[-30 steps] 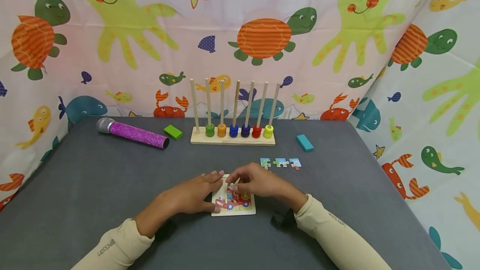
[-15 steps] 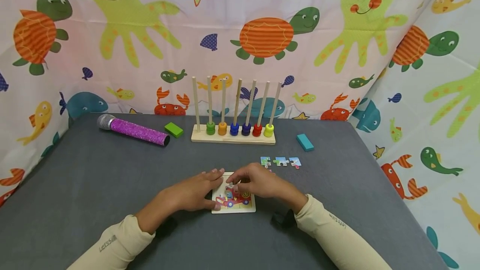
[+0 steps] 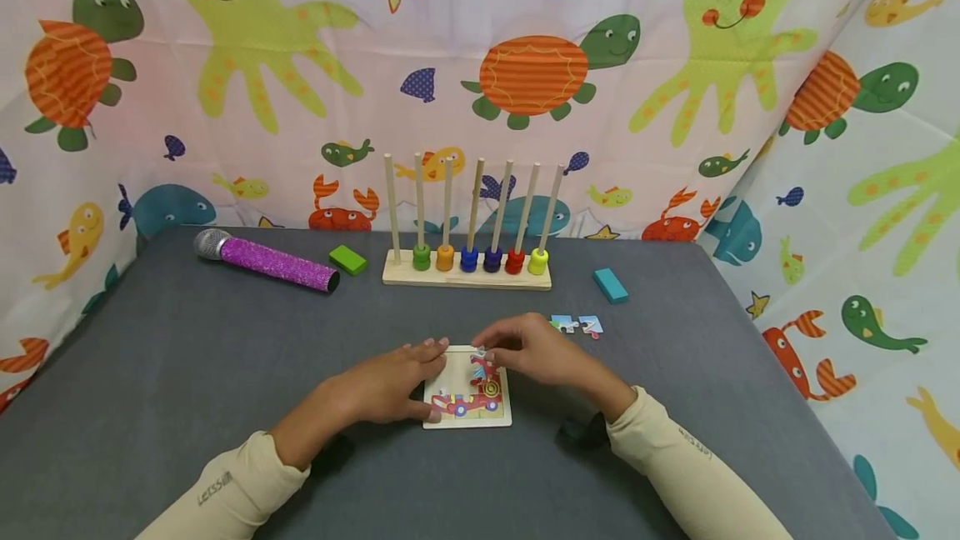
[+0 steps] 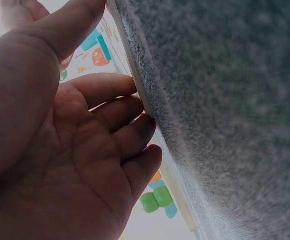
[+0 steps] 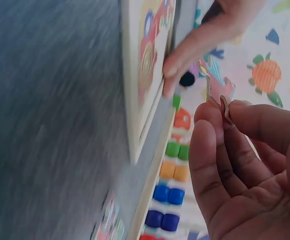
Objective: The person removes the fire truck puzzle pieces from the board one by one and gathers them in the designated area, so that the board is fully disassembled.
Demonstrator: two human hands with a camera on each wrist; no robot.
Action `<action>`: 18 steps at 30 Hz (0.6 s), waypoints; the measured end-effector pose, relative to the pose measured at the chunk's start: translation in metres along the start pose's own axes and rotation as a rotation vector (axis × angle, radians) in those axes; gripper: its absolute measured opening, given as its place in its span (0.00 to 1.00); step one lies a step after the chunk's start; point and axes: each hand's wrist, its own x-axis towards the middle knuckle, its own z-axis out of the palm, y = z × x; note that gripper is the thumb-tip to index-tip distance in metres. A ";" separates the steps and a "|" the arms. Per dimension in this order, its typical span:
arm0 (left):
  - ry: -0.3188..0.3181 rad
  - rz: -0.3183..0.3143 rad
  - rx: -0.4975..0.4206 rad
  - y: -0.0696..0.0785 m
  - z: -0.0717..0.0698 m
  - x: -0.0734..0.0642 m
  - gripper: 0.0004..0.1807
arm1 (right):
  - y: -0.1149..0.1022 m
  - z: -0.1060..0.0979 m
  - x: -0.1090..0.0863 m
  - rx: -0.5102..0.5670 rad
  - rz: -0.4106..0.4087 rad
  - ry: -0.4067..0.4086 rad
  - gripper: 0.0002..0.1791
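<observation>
A small wooden puzzle board [image 3: 467,407] with a red car picture lies on the grey table [image 3: 225,373]. My left hand [image 3: 390,386] rests against its left edge, thumb at the near corner and fingertips [image 4: 145,125] touching the rim [image 4: 135,85]. My right hand [image 3: 528,350] hovers at the board's far right corner. It pinches a small puzzle piece [image 5: 218,90] between thumb and forefinger, just above the board [image 5: 147,65]. Two loose pieces [image 3: 576,324] lie beyond the right hand.
A wooden peg rack [image 3: 465,273] with coloured beads stands at the back centre. A purple microphone [image 3: 266,263] and a green block [image 3: 347,260] lie to its left, a teal block [image 3: 609,285] to its right. Patterned cloth walls surround the table.
My right hand has lifted off the board's middle and moved up and right with a piece pinched. It now hides one of the three loose pieces. The left hand has stayed put.
</observation>
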 end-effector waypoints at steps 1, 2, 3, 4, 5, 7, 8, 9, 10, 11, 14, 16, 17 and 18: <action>-0.003 -0.002 0.000 0.000 0.000 0.000 0.45 | 0.002 -0.003 -0.002 0.003 0.000 0.010 0.12; -0.005 -0.004 0.001 0.000 0.000 0.000 0.45 | 0.005 -0.006 -0.005 0.012 0.002 0.018 0.12; -0.006 -0.006 0.001 0.000 0.001 0.000 0.45 | 0.007 -0.009 -0.007 0.018 0.007 0.028 0.12; -0.005 -0.007 0.002 0.000 0.001 0.000 0.45 | 0.009 -0.013 -0.010 0.023 0.016 0.038 0.12; -0.006 -0.010 0.005 0.000 0.002 0.000 0.45 | 0.011 -0.016 -0.013 0.024 0.025 0.049 0.12; -0.007 -0.012 0.007 0.000 0.002 0.000 0.45 | 0.014 -0.023 -0.018 0.011 0.043 0.077 0.12; -0.006 -0.012 0.008 0.000 0.003 0.000 0.45 | 0.016 -0.026 -0.020 0.003 0.053 0.091 0.12; -0.006 -0.012 0.008 0.000 0.003 0.000 0.45 | 0.018 -0.029 -0.023 -0.008 0.062 0.105 0.12; -0.006 -0.011 0.007 0.000 0.003 0.000 0.45 | 0.020 -0.032 -0.025 -0.015 0.069 0.116 0.12; -0.006 -0.012 0.006 0.000 0.002 -0.001 0.45 | 0.021 -0.035 -0.027 -0.017 0.071 0.124 0.12; -0.009 -0.014 0.000 0.000 0.002 -0.001 0.45 | 0.027 -0.042 -0.031 -0.010 0.086 0.132 0.12; -0.011 -0.019 -0.002 0.000 0.002 0.000 0.45 | 0.031 -0.046 -0.033 0.003 0.097 0.127 0.12; -0.012 -0.019 -0.002 0.000 0.002 0.000 0.45 | 0.034 -0.049 -0.035 0.010 0.105 0.124 0.12; -0.012 -0.019 -0.001 0.000 0.002 0.000 0.45 | 0.036 -0.051 -0.036 0.010 0.111 0.124 0.12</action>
